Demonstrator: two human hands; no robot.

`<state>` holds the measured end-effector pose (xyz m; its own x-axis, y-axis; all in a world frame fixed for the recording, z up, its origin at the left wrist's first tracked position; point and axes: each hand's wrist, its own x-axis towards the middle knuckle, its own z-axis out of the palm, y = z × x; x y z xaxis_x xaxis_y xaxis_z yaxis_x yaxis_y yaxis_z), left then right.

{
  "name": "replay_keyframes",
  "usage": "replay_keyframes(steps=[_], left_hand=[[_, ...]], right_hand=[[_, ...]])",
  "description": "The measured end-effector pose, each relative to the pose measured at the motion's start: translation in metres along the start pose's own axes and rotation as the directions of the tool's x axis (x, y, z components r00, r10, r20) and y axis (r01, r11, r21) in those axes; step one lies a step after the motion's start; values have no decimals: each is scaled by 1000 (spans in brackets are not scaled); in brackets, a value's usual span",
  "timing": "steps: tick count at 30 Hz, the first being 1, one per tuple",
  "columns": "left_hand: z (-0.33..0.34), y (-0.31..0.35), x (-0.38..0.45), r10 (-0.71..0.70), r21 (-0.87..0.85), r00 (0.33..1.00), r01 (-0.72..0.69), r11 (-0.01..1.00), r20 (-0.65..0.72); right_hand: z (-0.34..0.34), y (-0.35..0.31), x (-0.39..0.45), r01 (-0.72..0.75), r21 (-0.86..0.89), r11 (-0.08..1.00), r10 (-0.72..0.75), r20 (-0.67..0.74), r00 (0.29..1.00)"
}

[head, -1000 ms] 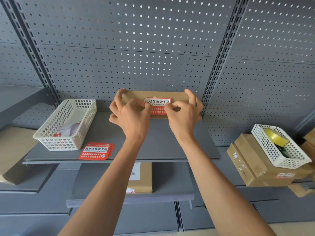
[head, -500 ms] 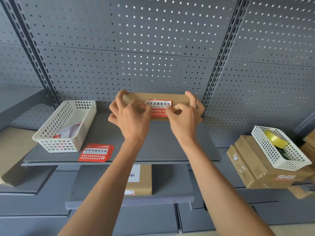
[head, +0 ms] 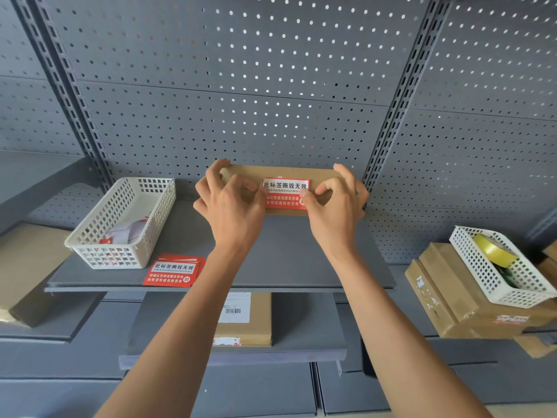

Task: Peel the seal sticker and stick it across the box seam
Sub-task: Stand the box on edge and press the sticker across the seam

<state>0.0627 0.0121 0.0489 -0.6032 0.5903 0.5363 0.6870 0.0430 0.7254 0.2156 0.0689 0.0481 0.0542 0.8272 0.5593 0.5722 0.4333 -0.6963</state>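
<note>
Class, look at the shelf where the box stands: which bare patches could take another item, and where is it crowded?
Free: shelf front, between sticker stack and its right edge, under the forearms. Crowded: left end with white basket; back, where both hands hold the box.

We see a cardboard box (head: pixel 280 173) at the shelf's (head: pixel 271 257) back edge, the left hand (head: pixel 230 203) and right hand (head: pixel 334 206) gripping its ends, thumbs pressing the seal sticker (head: pixel 284 193) (red and white). Spare stickers (head: pixel 174 270) lie at the front edge beside a white basket (head: pixel 120 224).
</note>
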Motion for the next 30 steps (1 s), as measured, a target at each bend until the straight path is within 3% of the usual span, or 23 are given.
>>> replay_keyframes(steps=[6, 17, 30], left_hand=[[3, 5, 3, -23, -7, 1000, 23, 1000, 4], [18, 16, 5, -80, -14, 993, 80, 997, -84], [19, 13, 10, -92, -17, 992, 91, 996, -88]], right_hand=[[3, -6, 3, -13, 18, 1000, 14, -55, 998], [30, -19, 3, -86, -123, 989, 61, -195, 979], [33, -16, 7, -94, -36, 995, 84, -220, 972]])
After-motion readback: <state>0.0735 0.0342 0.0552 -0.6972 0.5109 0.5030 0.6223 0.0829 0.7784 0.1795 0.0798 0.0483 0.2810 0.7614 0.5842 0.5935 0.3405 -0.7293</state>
